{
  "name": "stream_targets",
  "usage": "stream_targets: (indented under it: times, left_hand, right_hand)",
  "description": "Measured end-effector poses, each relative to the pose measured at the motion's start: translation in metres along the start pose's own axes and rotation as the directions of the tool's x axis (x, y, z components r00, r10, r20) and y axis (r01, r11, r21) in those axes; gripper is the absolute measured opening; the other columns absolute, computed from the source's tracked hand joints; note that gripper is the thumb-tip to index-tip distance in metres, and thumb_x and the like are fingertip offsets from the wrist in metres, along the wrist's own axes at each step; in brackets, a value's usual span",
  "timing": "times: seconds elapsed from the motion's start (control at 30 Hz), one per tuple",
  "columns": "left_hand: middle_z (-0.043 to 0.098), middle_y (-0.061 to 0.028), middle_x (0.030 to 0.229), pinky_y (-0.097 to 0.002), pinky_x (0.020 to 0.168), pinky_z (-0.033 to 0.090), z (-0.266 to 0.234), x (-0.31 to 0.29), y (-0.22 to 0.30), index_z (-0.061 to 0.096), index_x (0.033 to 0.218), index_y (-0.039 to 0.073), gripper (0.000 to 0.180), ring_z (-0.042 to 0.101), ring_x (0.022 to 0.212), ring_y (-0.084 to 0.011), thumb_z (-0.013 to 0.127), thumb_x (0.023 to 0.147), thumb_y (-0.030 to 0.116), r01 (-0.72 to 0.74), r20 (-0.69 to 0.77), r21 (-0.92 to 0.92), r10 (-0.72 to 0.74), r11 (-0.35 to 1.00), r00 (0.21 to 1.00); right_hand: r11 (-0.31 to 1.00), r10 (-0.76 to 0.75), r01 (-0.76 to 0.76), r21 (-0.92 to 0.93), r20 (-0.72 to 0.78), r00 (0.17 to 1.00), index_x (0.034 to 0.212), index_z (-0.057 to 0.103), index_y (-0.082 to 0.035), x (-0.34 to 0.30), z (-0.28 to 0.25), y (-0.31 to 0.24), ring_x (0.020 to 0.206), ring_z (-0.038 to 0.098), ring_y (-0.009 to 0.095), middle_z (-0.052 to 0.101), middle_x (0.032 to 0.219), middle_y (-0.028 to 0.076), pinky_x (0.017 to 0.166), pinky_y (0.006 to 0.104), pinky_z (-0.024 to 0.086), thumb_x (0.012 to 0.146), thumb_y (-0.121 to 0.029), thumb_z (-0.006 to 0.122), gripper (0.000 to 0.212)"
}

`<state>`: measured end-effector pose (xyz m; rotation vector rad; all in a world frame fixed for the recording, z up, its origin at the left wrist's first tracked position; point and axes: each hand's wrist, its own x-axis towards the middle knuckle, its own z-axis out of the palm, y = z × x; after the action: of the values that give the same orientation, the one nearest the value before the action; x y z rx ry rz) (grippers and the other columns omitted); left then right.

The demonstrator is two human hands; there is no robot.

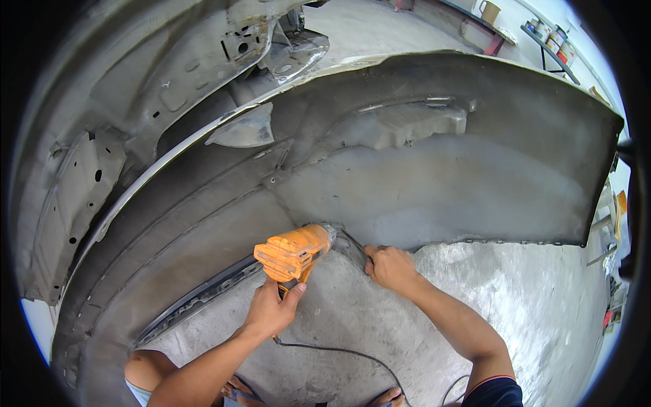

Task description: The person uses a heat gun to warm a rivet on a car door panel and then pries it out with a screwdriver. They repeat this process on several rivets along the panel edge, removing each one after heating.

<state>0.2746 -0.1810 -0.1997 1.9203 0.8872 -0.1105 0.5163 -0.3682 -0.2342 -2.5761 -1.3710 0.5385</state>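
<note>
My left hand (271,308) is wrapped round the handle of an orange heat gun (293,252). The gun's metal nozzle (330,234) points at the lower edge of a large dark grey bumper cover (434,180), with its inner side facing me. Just right of the nozzle, my right hand (392,268) is closed on a thin dark rod-like tool (354,239). The tool's far end reaches the bumper's edge beside the nozzle, and its exact tip is hard to make out. From the gun's handle a black cord (339,349) runs over the concrete floor.
Behind the bumper, at upper left, stands a bare grey car body panel (196,61) with holes. A dark slotted strip (203,292) lies along the bumper's lower left edge. At the far upper right, a small table (553,54) carries cans. My feet (390,397) show at the bottom.
</note>
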Motion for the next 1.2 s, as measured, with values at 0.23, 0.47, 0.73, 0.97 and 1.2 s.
stream_targets:
  times: [0.23, 0.47, 0.73, 0.97, 1.2]
  left_hand:
    - [0.074, -0.0165, 0.091, -0.0399, 0.074, 0.058, -0.002, -0.001, 0.001, 0.059, 0.125, -0.004, 0.053, 0.075, 0.079, -0.0272, 0.069, 0.102, 0.041, 0.010, -0.007, -0.146, -0.011, 0.989, 1.000]
    - [0.064, -0.0054, 0.090, -0.0301, 0.065, 0.053, -0.002, -0.005, 0.017, 0.054, 0.123, -0.001, 0.037, 0.063, 0.070, -0.0119, 0.067, 0.105, 0.028, 0.007, 0.016, -0.213, -0.004, 0.977, 1.000]
    - [0.063, -0.0051, 0.091, -0.0292, 0.062, 0.053, -0.006, -0.006, 0.017, 0.053, 0.123, -0.001, 0.037, 0.063, 0.068, -0.0117, 0.067, 0.105, 0.027, 0.033, 0.011, -0.141, -0.032, 0.989, 0.999]
    - [0.071, -0.0105, 0.088, -0.0325, 0.057, 0.054, -0.003, -0.007, 0.013, 0.058, 0.120, -0.006, 0.047, 0.069, 0.066, -0.0161, 0.070, 0.103, 0.035, -0.054, -0.073, -0.153, 0.043, 0.987, 0.996]
    - [0.072, -0.0114, 0.091, -0.0324, 0.055, 0.054, -0.006, -0.006, 0.014, 0.058, 0.122, -0.006, 0.048, 0.069, 0.067, -0.0159, 0.070, 0.103, 0.036, -0.025, -0.038, -0.126, 0.020, 0.992, 0.999]
  right_hand:
    - [0.999, 0.026, -0.027, 0.017, 0.058, 0.998, 0.126, 0.067, -0.009, 0.002, 0.001, 0.004, 0.088, 0.075, 0.041, 0.076, 0.092, 0.020, 0.077, 0.0545, 0.061, 0.096, -0.023, 0.063, 0.033]
    - [0.998, 0.041, -0.043, 0.049, 0.034, 0.999, 0.129, 0.072, -0.013, 0.011, -0.017, 0.020, 0.090, 0.076, 0.036, 0.079, 0.094, 0.015, 0.080, 0.0495, 0.061, 0.096, -0.023, 0.064, 0.035]
    - [0.994, 0.092, -0.095, 0.047, 0.070, 0.993, 0.132, 0.073, -0.015, 0.011, -0.029, 0.021, 0.095, 0.075, 0.035, 0.079, 0.098, 0.015, 0.086, 0.0495, 0.060, 0.096, -0.024, 0.064, 0.038]
    - [0.986, 0.120, -0.136, 0.095, 0.160, 0.980, 0.134, 0.072, -0.013, 0.016, -0.028, 0.019, 0.105, 0.074, 0.037, 0.077, 0.109, 0.019, 0.092, 0.0491, 0.059, 0.097, -0.027, 0.066, 0.039]
    - [0.990, 0.076, -0.094, 0.102, 0.163, 0.984, 0.133, 0.073, -0.012, 0.023, -0.030, 0.022, 0.106, 0.073, 0.037, 0.077, 0.110, 0.019, 0.094, 0.0497, 0.058, 0.096, -0.025, 0.068, 0.039]
